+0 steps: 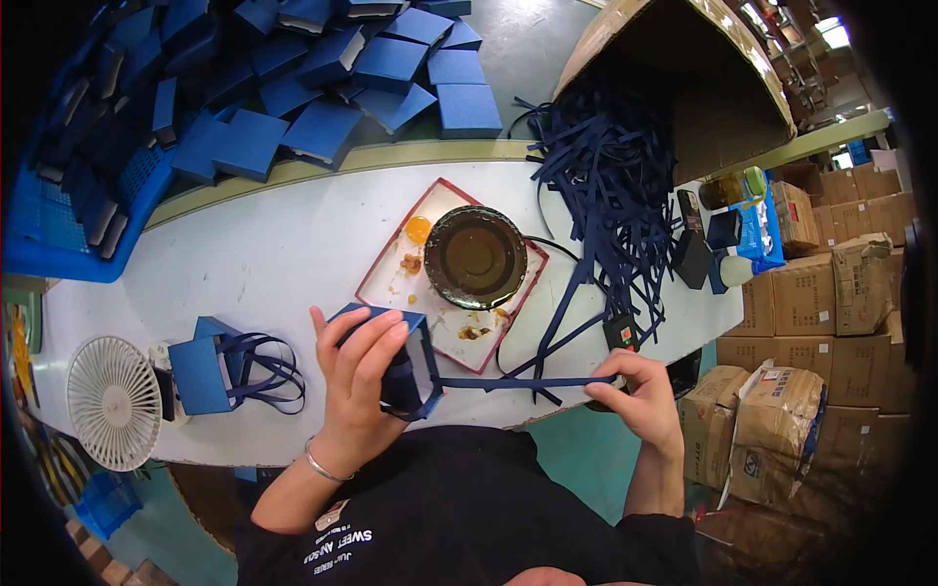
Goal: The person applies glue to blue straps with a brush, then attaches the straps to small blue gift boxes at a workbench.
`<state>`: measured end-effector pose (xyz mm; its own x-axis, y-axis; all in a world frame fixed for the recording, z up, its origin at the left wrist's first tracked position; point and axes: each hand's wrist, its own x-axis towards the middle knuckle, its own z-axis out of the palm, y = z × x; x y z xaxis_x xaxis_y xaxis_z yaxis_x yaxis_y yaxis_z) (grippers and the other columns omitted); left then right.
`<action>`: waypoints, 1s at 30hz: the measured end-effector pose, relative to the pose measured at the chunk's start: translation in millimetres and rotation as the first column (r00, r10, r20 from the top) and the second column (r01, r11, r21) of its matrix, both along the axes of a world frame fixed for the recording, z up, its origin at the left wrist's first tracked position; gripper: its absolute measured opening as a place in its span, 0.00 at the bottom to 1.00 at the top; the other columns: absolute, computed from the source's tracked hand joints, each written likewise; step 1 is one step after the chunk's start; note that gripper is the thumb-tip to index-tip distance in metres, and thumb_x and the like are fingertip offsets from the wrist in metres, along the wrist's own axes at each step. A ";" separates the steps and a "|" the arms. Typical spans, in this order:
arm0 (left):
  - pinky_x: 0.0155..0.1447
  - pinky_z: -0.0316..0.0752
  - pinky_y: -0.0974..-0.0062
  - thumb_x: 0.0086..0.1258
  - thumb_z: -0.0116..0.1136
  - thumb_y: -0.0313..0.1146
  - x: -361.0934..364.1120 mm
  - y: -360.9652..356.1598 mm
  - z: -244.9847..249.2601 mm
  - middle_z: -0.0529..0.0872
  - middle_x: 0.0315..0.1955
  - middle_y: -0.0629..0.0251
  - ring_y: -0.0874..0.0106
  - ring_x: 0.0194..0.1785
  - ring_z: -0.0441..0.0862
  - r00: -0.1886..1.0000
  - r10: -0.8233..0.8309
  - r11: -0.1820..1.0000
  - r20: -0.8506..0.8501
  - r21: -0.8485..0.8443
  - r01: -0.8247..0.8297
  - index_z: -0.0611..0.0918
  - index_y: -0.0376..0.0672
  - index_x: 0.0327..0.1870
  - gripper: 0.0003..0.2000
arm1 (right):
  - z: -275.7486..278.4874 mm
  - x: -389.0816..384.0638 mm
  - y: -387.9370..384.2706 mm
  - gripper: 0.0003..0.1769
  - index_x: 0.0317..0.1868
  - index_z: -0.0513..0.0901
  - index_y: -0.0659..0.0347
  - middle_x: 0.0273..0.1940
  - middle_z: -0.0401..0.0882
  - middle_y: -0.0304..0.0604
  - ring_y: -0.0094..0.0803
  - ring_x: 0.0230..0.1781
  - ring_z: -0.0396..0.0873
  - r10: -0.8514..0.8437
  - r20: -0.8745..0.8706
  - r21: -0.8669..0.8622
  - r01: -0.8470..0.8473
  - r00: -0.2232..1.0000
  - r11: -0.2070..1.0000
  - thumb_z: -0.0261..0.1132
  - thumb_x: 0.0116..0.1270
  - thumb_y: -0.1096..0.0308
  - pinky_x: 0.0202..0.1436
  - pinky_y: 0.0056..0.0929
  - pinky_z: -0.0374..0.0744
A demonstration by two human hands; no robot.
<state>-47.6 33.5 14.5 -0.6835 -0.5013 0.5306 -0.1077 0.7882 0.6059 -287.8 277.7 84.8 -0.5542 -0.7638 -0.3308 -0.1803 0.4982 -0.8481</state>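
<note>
My left hand (360, 376) is wrapped round a blue box (422, 366), tilted with its open side toward the right. A dark blue ribbon (518, 383) runs straight from the box to my right hand (637, 391), whose thumb and fingers pinch its far end. Beyond the box stands a round dark pot (476, 256) with brown contents, on a red-edged white tray (381, 275) spotted with amber residue. To the left lie blue boxes with ribbons (205, 369). A tangled heap of dark blue ribbons (611, 166) spreads over the table's right side.
Blue boxes (322, 137) are piled at the back, some in a blue crate (147, 190). An open cardboard carton (728, 107) stands back right. A white fan (114, 402) is at the left edge. Stacked cartons (831, 293) fill the right side.
</note>
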 end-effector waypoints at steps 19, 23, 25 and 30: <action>0.80 0.48 0.34 0.49 0.85 0.42 10.7 22.5 -24.9 0.74 0.67 0.60 0.52 0.71 0.68 0.988 -0.052 0.998 0.148 -0.017 0.055 0.68 0.46 0.72 0.48 | -49.6 2.0 -51.6 0.09 0.45 0.80 0.63 0.35 0.79 0.36 0.17 0.24 0.63 -0.008 0.930 -0.232 0.605 0.367 0.762 0.58 0.83 0.66 0.32 0.21 0.69; 0.80 0.48 0.33 0.49 0.85 0.42 6.2 20.8 -23.4 0.74 0.67 0.59 0.51 0.72 0.67 0.986 -0.060 0.998 0.157 -0.001 0.061 0.68 0.45 0.71 0.47 | -63.9 -4.3 -67.8 0.09 0.41 0.83 0.65 0.26 0.75 0.33 0.16 0.20 0.61 -0.152 0.735 -0.172 0.399 0.661 0.901 0.62 0.80 0.69 0.26 0.20 0.61; 0.80 0.48 0.33 0.49 0.85 0.43 2.5 21.3 -23.4 0.74 0.67 0.58 0.51 0.71 0.67 0.984 -0.077 0.997 0.160 -0.010 0.080 0.68 0.45 0.71 0.47 | -70.7 -5.7 -76.6 0.08 0.41 0.84 0.64 0.26 0.76 0.32 0.15 0.21 0.62 -0.123 0.650 -0.180 0.309 0.750 0.934 0.64 0.79 0.69 0.26 0.20 0.60; 0.79 0.49 0.32 0.51 0.84 0.44 -2.0 22.4 -21.8 0.75 0.66 0.58 0.50 0.71 0.68 0.984 -0.072 0.997 0.162 -0.023 0.077 0.68 0.45 0.71 0.46 | -79.7 -7.6 -93.6 0.07 0.41 0.84 0.61 0.25 0.76 0.30 0.14 0.22 0.66 -0.132 0.575 -0.176 0.280 0.807 0.944 0.68 0.76 0.67 0.26 0.18 0.61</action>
